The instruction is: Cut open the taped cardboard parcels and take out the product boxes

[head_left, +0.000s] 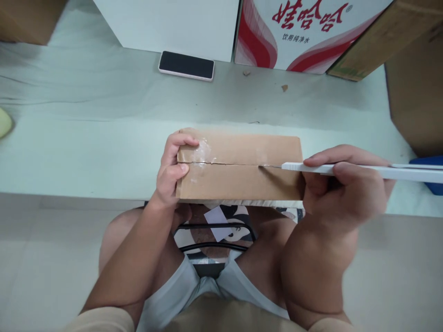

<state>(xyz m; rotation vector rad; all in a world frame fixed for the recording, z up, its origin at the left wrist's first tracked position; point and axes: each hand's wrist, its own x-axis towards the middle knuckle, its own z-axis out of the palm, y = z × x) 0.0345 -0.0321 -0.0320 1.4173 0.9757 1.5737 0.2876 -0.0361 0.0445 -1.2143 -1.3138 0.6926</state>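
Observation:
A brown cardboard box (238, 182) lies at the front edge of the table, with a long seam running across its upper face. My left hand (173, 168) grips the box's left end, fingers over the top and thumb near the seam. Shiny remains of clear tape (204, 152) show beside those fingers. In my right hand (346, 184) is a white utility knife (292, 166), held nearly level from the right. Its thin blade reaches the seam right of the middle. The box's right end is partly hidden behind my right hand.
Behind the box lies a phone (187, 65), dark screen up. A white box (180, 27), a red and white carton (304, 37) and brown cardboard (415, 83) stand along the back. Small scraps (284, 87) dot the pale green tablecloth (86, 138). Something blue (434, 188) sits at far right.

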